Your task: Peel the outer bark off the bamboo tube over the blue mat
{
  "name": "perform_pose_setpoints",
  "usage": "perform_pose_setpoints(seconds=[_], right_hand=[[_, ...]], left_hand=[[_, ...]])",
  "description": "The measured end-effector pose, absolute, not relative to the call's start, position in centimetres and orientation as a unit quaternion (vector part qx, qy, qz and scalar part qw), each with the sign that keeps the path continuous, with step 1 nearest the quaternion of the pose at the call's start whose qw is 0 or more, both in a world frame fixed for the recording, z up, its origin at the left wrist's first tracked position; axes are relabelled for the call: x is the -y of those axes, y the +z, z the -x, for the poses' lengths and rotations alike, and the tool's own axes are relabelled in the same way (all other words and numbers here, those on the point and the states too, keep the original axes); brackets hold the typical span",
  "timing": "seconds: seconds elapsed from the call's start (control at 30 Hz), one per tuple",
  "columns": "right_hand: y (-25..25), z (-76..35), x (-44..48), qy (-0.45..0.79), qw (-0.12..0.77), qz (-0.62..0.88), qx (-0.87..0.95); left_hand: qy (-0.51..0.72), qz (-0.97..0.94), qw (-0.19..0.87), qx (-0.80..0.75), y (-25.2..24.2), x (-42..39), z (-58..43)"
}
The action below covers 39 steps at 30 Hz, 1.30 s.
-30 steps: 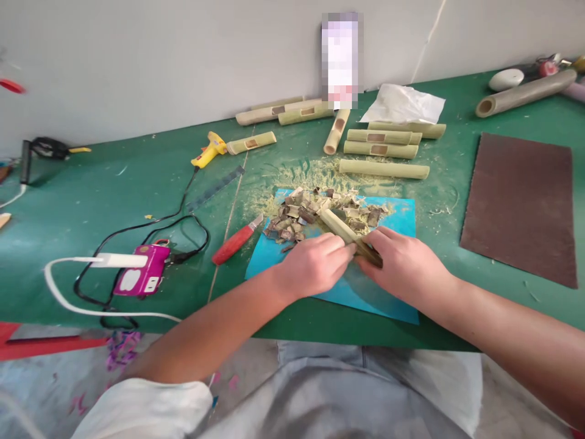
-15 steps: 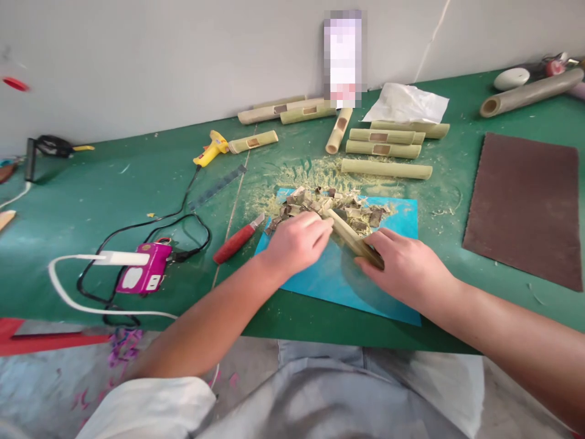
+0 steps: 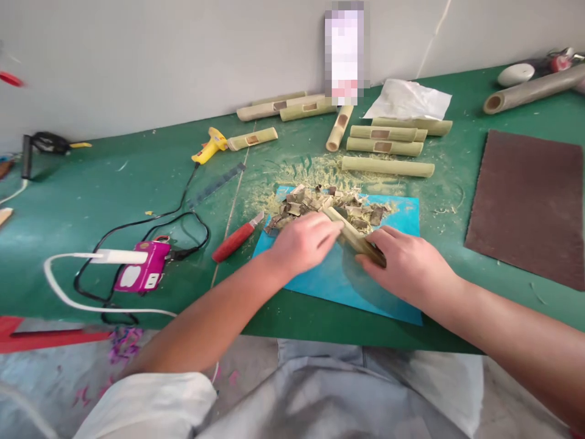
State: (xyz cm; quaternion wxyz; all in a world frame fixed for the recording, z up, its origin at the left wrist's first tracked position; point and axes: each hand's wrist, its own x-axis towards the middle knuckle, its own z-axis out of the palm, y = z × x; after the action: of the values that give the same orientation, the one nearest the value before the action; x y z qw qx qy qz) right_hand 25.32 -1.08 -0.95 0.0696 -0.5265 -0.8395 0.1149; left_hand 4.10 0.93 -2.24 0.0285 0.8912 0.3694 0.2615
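My right hand is wrapped round the near end of a bamboo tube, which slants up and left over a blue sheet. Closed in a pinch, my left hand has its fingertips against the tube's side, about midway along it. Whatever those fingers hold, if anything, is hidden. Beyond the tube's far end lies a heap of bamboo chips and shavings. To the left of my left hand rests a red-handled knife, its blade pointing to the chips.
Several cut bamboo tubes lie at the back, some with square openings. A yellow glue gun and a magenta power strip with cords are at left. Right are a brown sheet and a thicker tube. A blurred-out upright panel leans on the wall.
My left hand has slid a little to the right along the bamboo tube, towards my right hand. My right hand keeps its grip. The view has shifted slightly.
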Motion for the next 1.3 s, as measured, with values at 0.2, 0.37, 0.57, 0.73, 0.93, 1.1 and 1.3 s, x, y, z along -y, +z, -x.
perform_pose_setpoints(seconds=[0.2,0.37,0.57,0.73,0.93,1.1,1.3], right_hand=[[-1.13,-25.46,1.07,0.113,0.073,0.521,0.843],[-0.97,-25.47,1.13,0.103,0.067,0.532,0.838],[-0.87,-25.42,1.16,0.092,0.063,0.533,0.839],[-0.78,-25.42,1.17,0.095,0.059,0.531,0.84],[-1.03,-25.51,1.16,0.099,0.064,0.531,0.839],[-1.17,-25.59,1.17,0.093,0.064,0.529,0.841],[-1.14,-25.59,1.17,0.096,0.06,0.529,0.841]], left_hand=[[0.243,-0.904,0.045,-0.349,-2.3,-0.92,-4.15],[0.273,-0.874,0.02,-0.401,-2.21,-1.05,-4.08],[0.261,-0.89,0.014,-0.374,-2.12,-0.6,-4.55],[0.247,-0.903,0.009,-0.351,-2.08,-0.6,-4.47],[0.277,-0.865,0.005,-0.418,-2.18,-1.27,-3.88],[0.264,-0.89,0.036,-0.37,-2.35,-1.41,-3.89],[0.258,-0.886,0.019,-0.385,-2.21,-1.03,-4.22]])
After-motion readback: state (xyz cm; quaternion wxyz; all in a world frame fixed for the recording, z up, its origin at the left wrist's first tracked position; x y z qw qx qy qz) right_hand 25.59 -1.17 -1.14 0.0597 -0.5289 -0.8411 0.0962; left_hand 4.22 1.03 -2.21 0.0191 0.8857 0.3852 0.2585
